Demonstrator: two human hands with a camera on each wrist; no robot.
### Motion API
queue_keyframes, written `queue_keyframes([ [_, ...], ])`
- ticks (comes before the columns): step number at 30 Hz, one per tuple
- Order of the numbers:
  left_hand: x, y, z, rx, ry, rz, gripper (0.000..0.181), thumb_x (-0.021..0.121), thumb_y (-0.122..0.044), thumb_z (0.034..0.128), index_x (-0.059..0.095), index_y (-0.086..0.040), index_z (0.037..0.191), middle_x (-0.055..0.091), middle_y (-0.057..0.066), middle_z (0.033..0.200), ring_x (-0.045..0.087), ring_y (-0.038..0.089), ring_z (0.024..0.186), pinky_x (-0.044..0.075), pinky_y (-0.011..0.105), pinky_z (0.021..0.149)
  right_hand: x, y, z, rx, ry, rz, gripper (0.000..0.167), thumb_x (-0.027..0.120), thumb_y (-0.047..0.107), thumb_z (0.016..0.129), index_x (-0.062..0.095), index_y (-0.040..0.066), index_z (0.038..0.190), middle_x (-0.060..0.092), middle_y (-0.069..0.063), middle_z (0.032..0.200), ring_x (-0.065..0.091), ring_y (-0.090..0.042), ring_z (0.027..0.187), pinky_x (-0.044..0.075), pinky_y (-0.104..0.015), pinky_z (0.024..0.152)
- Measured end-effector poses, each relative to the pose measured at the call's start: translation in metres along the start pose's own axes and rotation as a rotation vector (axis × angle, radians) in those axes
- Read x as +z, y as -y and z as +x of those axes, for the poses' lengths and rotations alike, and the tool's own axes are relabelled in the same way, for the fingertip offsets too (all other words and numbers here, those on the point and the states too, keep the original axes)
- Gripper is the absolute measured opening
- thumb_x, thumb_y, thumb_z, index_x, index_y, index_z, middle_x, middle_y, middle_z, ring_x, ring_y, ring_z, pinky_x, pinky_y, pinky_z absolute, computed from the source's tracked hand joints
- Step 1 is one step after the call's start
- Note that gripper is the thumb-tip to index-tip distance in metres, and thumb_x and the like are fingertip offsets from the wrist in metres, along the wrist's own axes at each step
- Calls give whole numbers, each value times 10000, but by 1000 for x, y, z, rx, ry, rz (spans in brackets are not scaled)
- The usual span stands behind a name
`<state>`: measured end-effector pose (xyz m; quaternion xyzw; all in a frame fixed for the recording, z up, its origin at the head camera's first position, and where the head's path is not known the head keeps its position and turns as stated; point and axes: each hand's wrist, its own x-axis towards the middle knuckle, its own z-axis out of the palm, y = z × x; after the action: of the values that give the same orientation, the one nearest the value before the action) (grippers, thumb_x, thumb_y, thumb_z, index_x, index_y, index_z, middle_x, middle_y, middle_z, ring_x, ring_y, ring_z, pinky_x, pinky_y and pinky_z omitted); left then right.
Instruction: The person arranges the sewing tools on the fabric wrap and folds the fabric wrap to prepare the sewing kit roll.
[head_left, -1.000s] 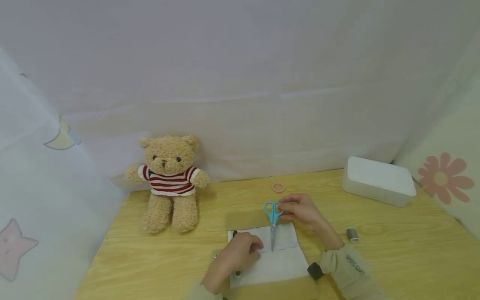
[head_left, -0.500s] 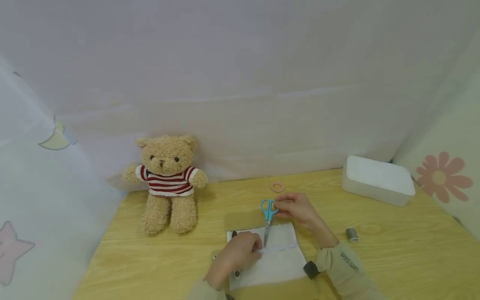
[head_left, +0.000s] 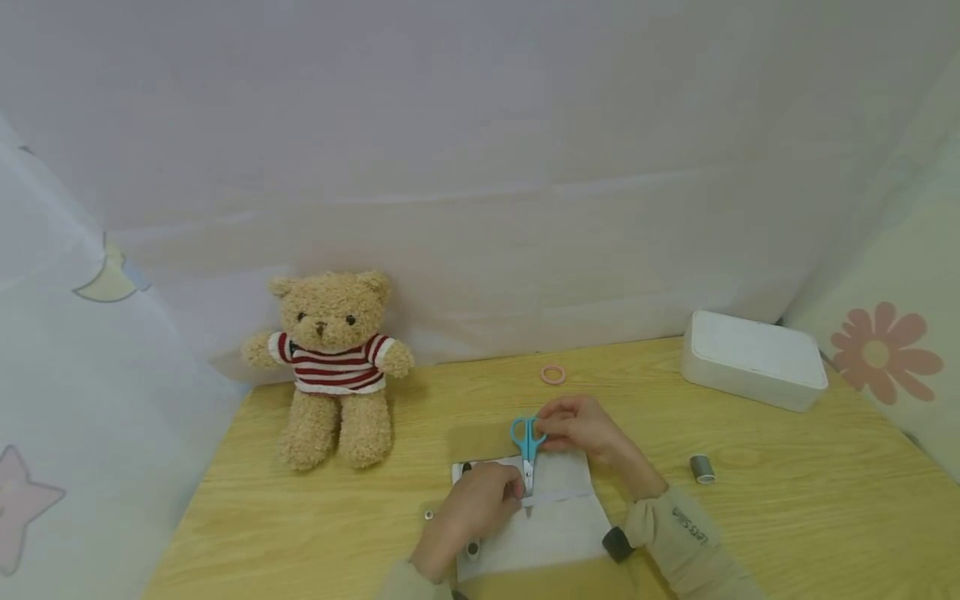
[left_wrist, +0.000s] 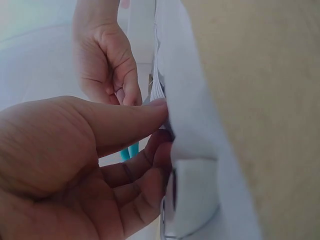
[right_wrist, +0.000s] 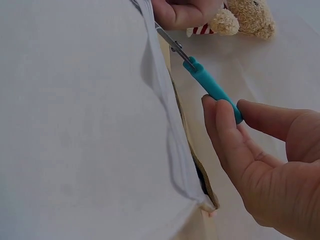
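A white cloth (head_left: 551, 533) lies flat on the table with a raised band (head_left: 558, 497) across it. My right hand (head_left: 581, 429) pinches one teal handle loop of the scissors (head_left: 527, 446) between thumb and fingers. The blades point toward me and pass beneath the band, with the tip showing on the near side. My left hand (head_left: 476, 504) pinches the band's edge beside the blades; in the left wrist view its thumb and fingertips (left_wrist: 157, 107) meet at the fold. Partly under this hand lies a slim white item with dark parts (head_left: 472, 550), its kind unclear.
A teddy bear (head_left: 333, 367) in a striped sweater sits at the back left. Behind my right hand lies a pink ring (head_left: 553, 375). A grey thread spool (head_left: 702, 469) and a white box (head_left: 753, 358) stand to the right. A small round piece (head_left: 429, 515) lies left of the cloth.
The scissors have moved left and then toward me, and their blades now run under the band. My right hand has moved with them. My left hand has stayed nearly still.
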<state>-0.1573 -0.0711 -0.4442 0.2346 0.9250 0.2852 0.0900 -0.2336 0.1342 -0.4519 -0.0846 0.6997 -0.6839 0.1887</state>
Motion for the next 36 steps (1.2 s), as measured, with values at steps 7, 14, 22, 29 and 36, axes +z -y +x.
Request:
queue_keyframes([
  [7, -2, -2, 1, -6, 7, -30, 130, 692, -27, 836, 647, -119, 758, 539, -81, 700, 460, 51, 625, 417, 204, 579, 1, -3, 0, 37, 27, 20, 269, 608, -13, 900, 550, -164, 1114, 674, -207, 961, 688, -217, 785, 562, -358, 741],
  [14, -4, -2, 0, 28, -7, -49, 110, 687, 2, 829, 662, -87, 769, 552, -60, 708, 461, 47, 631, 424, 194, 580, 1, -4, 0, 34, 35, 20, 261, 603, -22, 901, 550, -168, 1111, 679, -205, 961, 690, -215, 777, 563, -358, 730],
  [22, -2, 0, 2, 54, -36, 8, 131, 688, -16, 832, 678, -111, 742, 518, -67, 730, 426, 54, 673, 400, 195, 603, 1, -3, -1, 34, 42, 14, 255, 611, -18, 898, 554, -162, 1101, 686, -152, 915, 693, -222, 758, 565, -359, 716],
  [29, -4, 0, 1, 58, -42, -11, 121, 688, -11, 827, 689, -108, 755, 520, -76, 737, 434, 52, 684, 403, 203, 634, 1, -3, -1, 35, 49, 11, 259, 615, -9, 900, 550, -157, 1101, 674, -122, 894, 689, -225, 770, 563, -368, 729],
  [36, -2, 0, -1, 48, -58, -62, 100, 687, 0, 815, 701, -89, 770, 530, -77, 732, 435, 54, 706, 403, 201, 645, 0, -5, -1, 36, 49, 15, 252, 617, -11, 897, 551, -154, 1094, 668, -141, 913, 684, -208, 761, 564, -359, 724],
])
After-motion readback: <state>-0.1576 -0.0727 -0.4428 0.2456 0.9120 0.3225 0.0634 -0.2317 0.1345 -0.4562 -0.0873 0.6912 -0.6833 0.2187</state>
